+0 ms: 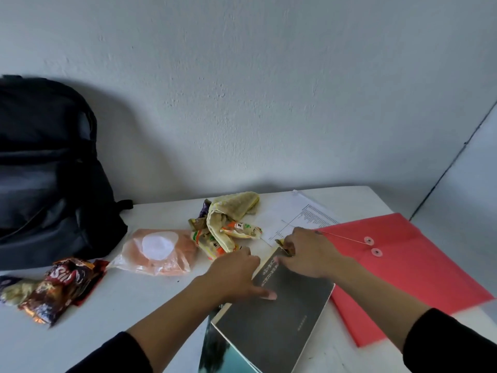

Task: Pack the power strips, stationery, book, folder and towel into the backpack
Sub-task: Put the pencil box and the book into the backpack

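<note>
The right hand (309, 253) has its fingers (291, 258) curled in and pinching a small crumpled gold-brown wrapper (284, 246) just over the far corner of a dark grey paperback book (282, 324). The left hand (236, 274) lies palm down on the book's far left edge. Its thumb (265, 293) is flat on the cover and its other fingers reach across the edge; whether they curl beneath it cannot be told. Both forearms end in black sleeves (451, 343).

The book lies askew by the near edge of the white tabletop (121, 313). Its near left corner rests on a teal-and-dark booklet (215, 354). Just beside it on the right, passing under the right wrist, a flat red plastic folder (403, 267) with a string-and-button clasp stretches toward the right edge. Printed white sheets (298, 214) lie beyond the right hand near the far edge, partly tucked under the folder.

A crumpled yellow towel (231, 211) sits near the middle of the far edge, draped over several colourful snack packets (212, 244). To its left is an orange-pink plastic bag (161, 265) with a white disc showing through. Near the left edge lies a shiny brown snack packet (61, 284). A black fabric backpack (48, 170) stands upright at the far left corner, against the pale wall.
</note>
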The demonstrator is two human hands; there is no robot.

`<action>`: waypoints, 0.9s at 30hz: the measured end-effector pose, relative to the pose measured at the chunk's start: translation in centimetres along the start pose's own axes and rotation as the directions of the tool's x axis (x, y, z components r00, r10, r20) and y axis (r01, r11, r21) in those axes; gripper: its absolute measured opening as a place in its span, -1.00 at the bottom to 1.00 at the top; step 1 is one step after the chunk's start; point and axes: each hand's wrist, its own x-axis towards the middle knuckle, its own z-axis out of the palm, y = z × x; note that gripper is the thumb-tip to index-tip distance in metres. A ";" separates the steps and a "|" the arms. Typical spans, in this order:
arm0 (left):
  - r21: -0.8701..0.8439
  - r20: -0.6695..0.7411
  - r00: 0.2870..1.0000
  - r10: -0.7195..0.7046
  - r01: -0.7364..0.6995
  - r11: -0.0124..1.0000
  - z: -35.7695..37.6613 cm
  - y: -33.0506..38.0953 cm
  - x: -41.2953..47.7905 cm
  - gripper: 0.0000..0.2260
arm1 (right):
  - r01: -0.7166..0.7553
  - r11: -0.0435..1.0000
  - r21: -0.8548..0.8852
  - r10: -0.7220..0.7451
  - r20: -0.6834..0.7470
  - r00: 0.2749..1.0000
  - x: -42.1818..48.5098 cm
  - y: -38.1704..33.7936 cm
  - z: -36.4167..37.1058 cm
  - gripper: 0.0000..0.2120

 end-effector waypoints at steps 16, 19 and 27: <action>-0.761 0.061 0.990 0.129 -0.038 0.647 -6.2 -1.1 -3.5 -0.39 | 0.306 0.633 0.711 -0.143 -0.281 0.949 -2.8 0.2 -5.0 -0.87; -0.761 -0.115 0.987 0.114 -0.162 0.629 -8.3 -2.7 -5.2 -0.38 | 0.288 0.401 0.870 -0.142 -0.252 0.957 -3.3 -1.2 -8.3 -0.80; -0.839 -0.479 0.847 -0.233 -0.362 0.407 -12.4 -8.8 -11.9 -0.65 | 0.080 0.025 0.997 -0.318 -0.067 0.946 -0.9 -7.7 -4.8 -0.44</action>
